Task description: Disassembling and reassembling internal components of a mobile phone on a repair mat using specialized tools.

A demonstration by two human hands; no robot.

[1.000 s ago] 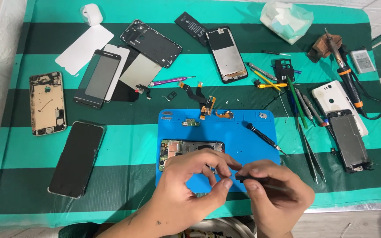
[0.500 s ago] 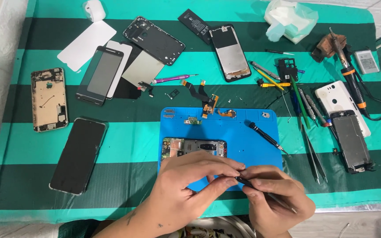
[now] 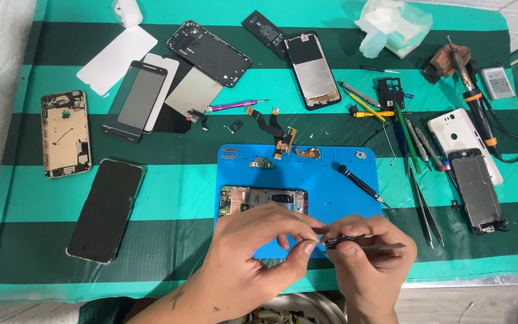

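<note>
- The left hand [image 3: 258,252] sits curled over the near edge of the blue work mat [image 3: 325,180], its thumb and forefinger pinched together at the end of a small dark part [image 3: 344,241].
- The right hand [image 3: 372,259] is closed from the other side: its thumb presses the same dark part, and its fingers also grip thin metal tweezers [image 3: 385,246] whose tip points off to the right.
- The dark part is held between the two hands, just above the mat's front edge and clear of its surface.
- Just behind the hands, an opened phone frame [image 3: 263,198] lies flat on the mat with its inner boards showing; the left fingers partly cover its near side.
- A black-handled screwdriver [image 3: 362,185] lies slantwise on the mat to the right of the frame.
- Small flex cables and metal pieces [image 3: 283,144] rest along the mat's far edge.
- A black phone [image 3: 106,210] lies face up on the green striped cloth [image 3: 169,180], well to the left.
- Loose tools [image 3: 418,156] lie to the right of the mat.
</note>
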